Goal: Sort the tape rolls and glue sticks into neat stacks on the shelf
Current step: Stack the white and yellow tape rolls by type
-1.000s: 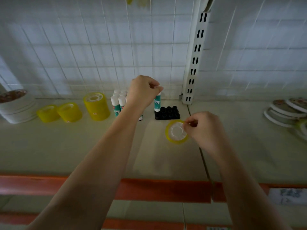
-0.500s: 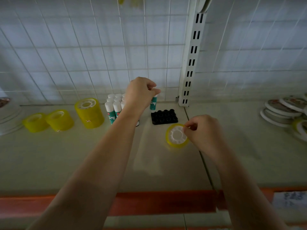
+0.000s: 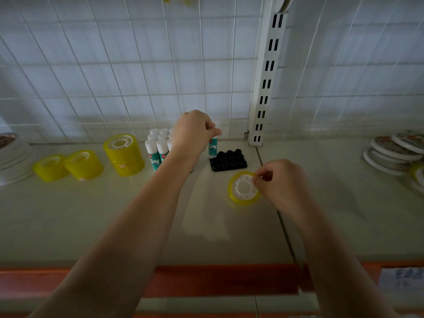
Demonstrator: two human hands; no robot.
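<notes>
Both hands are on light, stiff plastic stock.
Your left hand pinches a glue stick by its cap; your right hand nips the tape roll at its rim, where it's firm.

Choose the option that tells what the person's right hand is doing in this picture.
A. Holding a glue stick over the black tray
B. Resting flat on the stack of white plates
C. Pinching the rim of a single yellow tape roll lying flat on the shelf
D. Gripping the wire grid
C: the right hand pinches the edge of the yellow tape roll lying flat on the shelf; the left hand has the glue stick.
</notes>
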